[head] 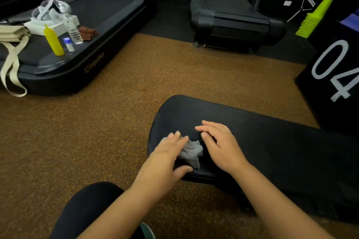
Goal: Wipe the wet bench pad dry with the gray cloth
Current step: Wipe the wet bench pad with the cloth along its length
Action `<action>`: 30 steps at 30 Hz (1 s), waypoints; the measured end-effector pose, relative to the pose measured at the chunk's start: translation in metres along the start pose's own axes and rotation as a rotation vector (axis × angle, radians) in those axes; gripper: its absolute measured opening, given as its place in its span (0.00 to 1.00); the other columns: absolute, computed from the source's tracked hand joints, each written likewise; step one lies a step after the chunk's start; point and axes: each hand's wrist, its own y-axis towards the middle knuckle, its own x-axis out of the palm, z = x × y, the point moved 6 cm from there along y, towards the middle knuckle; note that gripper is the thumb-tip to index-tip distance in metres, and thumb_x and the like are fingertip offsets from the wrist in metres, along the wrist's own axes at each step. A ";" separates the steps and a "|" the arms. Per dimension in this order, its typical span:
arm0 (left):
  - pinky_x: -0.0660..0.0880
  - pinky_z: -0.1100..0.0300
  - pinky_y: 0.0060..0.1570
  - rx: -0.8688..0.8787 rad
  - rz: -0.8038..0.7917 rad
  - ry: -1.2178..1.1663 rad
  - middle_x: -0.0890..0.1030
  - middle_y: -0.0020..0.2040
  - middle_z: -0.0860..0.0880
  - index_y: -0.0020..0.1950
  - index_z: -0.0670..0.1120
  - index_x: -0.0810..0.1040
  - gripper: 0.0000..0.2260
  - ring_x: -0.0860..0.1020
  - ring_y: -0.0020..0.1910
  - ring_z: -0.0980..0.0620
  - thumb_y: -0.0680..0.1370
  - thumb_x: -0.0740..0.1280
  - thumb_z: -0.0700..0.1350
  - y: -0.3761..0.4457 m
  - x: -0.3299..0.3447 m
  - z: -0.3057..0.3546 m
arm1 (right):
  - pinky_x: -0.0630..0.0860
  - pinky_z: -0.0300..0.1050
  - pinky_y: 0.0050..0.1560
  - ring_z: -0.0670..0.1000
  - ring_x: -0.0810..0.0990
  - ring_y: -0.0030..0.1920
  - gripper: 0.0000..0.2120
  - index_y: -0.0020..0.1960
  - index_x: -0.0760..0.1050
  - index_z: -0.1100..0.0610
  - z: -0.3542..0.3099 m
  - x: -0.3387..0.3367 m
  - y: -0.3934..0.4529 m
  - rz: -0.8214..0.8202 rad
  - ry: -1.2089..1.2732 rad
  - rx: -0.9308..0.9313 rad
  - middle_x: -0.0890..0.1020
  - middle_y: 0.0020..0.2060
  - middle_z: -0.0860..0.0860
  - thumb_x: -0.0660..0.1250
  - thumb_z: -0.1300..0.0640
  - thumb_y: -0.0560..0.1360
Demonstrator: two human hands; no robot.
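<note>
Left hand (167,153) on gray cloth (191,153), bench pad (272,141).

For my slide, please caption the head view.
Left hand presses gray cloth on black bench pad; right hand rests beside.

You can read "Impulse" with a small logo, orange lettering on the near edge of the black treadmill (93,63) at your left, large white "04" on the black box (334,75) at your right, nothing else legible.

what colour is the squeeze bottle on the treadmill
Yellow: the squeeze bottle on the treadmill, seen in the head view.
</note>
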 end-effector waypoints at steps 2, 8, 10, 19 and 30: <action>0.39 0.66 0.71 -0.026 -0.012 0.024 0.49 0.78 0.54 0.78 0.52 0.50 0.45 0.44 0.76 0.58 0.69 0.72 0.59 -0.005 -0.005 -0.011 | 0.61 0.39 0.66 0.38 0.65 0.67 0.13 0.61 0.75 0.43 -0.023 0.009 -0.009 -0.050 0.051 -0.096 0.73 0.63 0.39 0.60 0.48 0.77; 0.38 0.59 0.73 -0.134 -0.166 0.098 0.43 0.78 0.50 0.78 0.46 0.43 0.61 0.40 0.76 0.55 0.58 0.75 0.65 0.000 -0.004 -0.029 | 0.53 0.34 0.71 0.39 0.62 0.69 0.19 0.66 0.72 0.47 -0.058 0.036 -0.028 -0.276 -0.033 -0.386 0.73 0.66 0.43 0.65 0.51 0.76; 0.38 0.58 0.74 -0.129 -0.187 0.124 0.42 0.78 0.49 0.78 0.46 0.42 0.62 0.39 0.76 0.54 0.58 0.75 0.66 0.001 -0.003 -0.030 | 0.60 0.38 0.70 0.42 0.68 0.66 0.16 0.62 0.76 0.49 -0.042 0.031 -0.030 -0.265 -0.073 -0.432 0.77 0.62 0.46 0.64 0.57 0.75; 0.38 0.62 0.71 -0.094 -0.135 0.160 0.41 0.78 0.51 0.78 0.48 0.42 0.58 0.38 0.76 0.54 0.61 0.75 0.63 0.000 0.001 -0.035 | 0.62 0.36 0.66 0.44 0.69 0.64 0.16 0.61 0.77 0.48 -0.048 0.037 -0.027 -0.195 -0.086 -0.294 0.78 0.60 0.43 0.68 0.52 0.73; 0.37 0.64 0.70 -0.098 -0.104 0.117 0.43 0.78 0.52 0.78 0.48 0.45 0.57 0.38 0.74 0.60 0.61 0.76 0.62 -0.001 0.001 -0.037 | 0.68 0.39 0.61 0.46 0.74 0.56 0.13 0.56 0.79 0.51 -0.060 0.043 -0.037 -0.176 -0.069 -0.384 0.81 0.53 0.44 0.68 0.60 0.72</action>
